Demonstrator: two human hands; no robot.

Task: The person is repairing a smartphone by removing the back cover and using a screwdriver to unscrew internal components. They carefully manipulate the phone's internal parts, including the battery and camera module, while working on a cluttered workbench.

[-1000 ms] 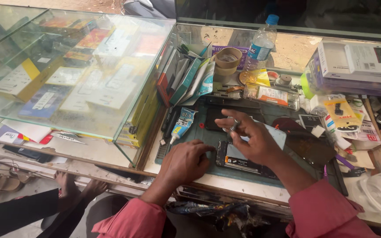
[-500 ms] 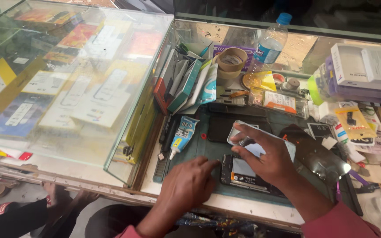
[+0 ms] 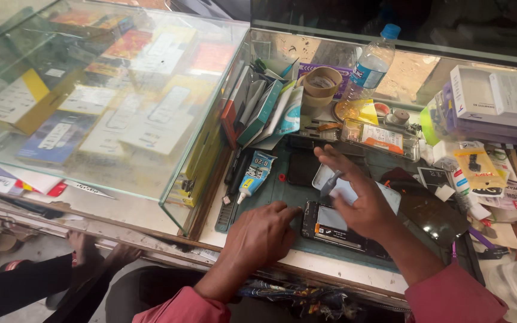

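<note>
- Both hands work over an opened phone [image 3: 333, 226] lying flat on a green mat [image 3: 294, 194] on the worktop [image 3: 330, 272].
- Left hand [image 3: 259, 236] rests palm down on the mat, fingers loosely curled, its fingertips touching the phone's left edge and pinning it; it grips nothing.
- Right hand [image 3: 357, 200] hovers over the phone's upper right part with fingers spread; a small pale piece [image 3: 331, 182] sits between thumb and forefinger, though whether it is truly pinched I cannot tell, as the hand is blurred.
- Just beyond the right hand lies a light phone back cover [image 3: 354, 191], partly hidden by the fingers.
- Left of the phone, on the mat, lies a glue tube [image 3: 255, 175] with its nozzle pointing toward the person.
- Right of the phone sits a dark glass screen [image 3: 429, 212].
- Farther back stand a paper cup [image 3: 321, 84] and a plastic water bottle [image 3: 371, 64], near each other.
- At the left stands a glass display case [image 3: 109, 107] filled with boxes.
</note>
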